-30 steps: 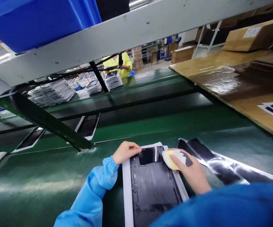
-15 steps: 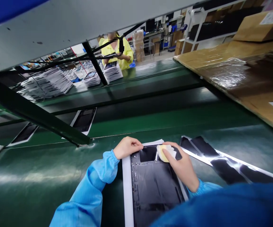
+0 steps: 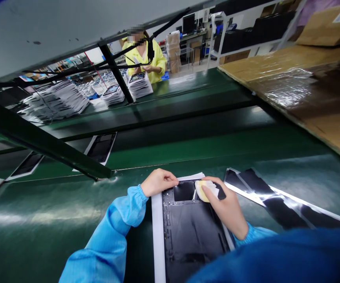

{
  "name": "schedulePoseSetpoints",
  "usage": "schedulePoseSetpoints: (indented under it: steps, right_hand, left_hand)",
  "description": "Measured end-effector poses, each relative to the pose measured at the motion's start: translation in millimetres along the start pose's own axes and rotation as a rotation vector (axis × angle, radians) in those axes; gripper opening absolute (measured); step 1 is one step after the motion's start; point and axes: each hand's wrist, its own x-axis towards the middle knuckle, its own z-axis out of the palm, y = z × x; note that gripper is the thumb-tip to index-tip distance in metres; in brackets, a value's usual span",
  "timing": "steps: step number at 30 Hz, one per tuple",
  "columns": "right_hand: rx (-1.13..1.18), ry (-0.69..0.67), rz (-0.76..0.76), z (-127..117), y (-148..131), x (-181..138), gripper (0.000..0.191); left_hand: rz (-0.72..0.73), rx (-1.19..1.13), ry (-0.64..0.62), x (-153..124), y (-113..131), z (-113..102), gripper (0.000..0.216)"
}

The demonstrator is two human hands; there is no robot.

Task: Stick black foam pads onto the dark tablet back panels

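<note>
A dark flat panel [image 3: 192,232] lies on a white sheet [image 3: 157,236] on the green bench in front of me. My left hand [image 3: 158,182] is curled at the panel's far left corner, fingertips pressing its edge. My right hand [image 3: 227,208] presses a pale yellow pad [image 3: 202,189] onto the panel's far right corner, fingers closed over it. Both arms wear blue sleeves.
Glossy black strips [image 3: 276,204] lie to the right. Beyond runs a green conveyor [image 3: 187,141] carrying other panels [image 3: 99,147]. A dark slanted strut [image 3: 49,151] crosses at left. Stacks of sheets [image 3: 64,102] and a person in yellow [image 3: 146,59] are opposite. Wrapped cardboard [image 3: 299,86] sits right.
My right hand slid the yellow pad a little leftward along the panel's far edge. The view tilted upward slightly; the left hand has stayed put.
</note>
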Motion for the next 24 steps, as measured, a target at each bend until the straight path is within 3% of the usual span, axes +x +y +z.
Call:
schedulePoseSetpoints:
  steps: [24]
  right_hand:
    - [-0.124, -0.025, -0.117, 0.0, 4.0, -0.1, 0.026]
  left_hand:
    - [-0.019, 0.034, -0.027, 2.8, -5.9, -1.1, 0.026]
